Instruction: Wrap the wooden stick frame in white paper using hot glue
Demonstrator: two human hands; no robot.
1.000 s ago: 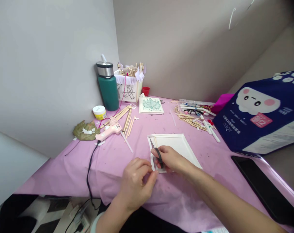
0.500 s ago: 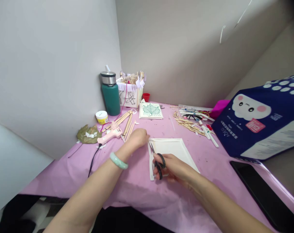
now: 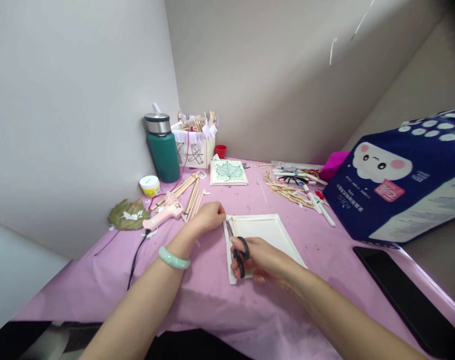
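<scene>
Plain grey walls [image 3: 268, 75] meet in a corner behind a table spread with a pink cloth [image 3: 200, 300]. On the near middle part of the cloth lies a white panel [image 3: 268, 231] with a raised border, its left edge running from near to far.

The scissors [image 3: 236, 254] are over the left border of this panel. Their long axis runs mostly near to far: the blades point to the far side and slightly left, the black handles lie nearer. Whether the blades touch the border is not clear. The right hand [image 3: 259, 260] grips the scissors by the handles, fingers wrapped about the loops.

The left hand [image 3: 211, 216] is at the far left corner of the panel, its fingers curled narrow; I cannot tell whether anything is pinched in them. A pale green bangle [image 3: 173, 258] circles the left wrist.

To the left of that hand lie a pink glue gun [image 3: 165, 215] and a dry leaf [image 3: 125, 215], with wooden sticks [image 3: 191, 200] just beyond. Farther off stand a small jar [image 3: 150, 186], a green bottle [image 3: 164, 155] and a box [image 3: 195, 152] holding more sticks. A leaf picture [image 3: 229, 172] lies far of the panel. On the right are a stick pile [image 3: 289, 194], white markers [image 3: 325, 212] and a large blue bag [image 3: 396, 180].
</scene>
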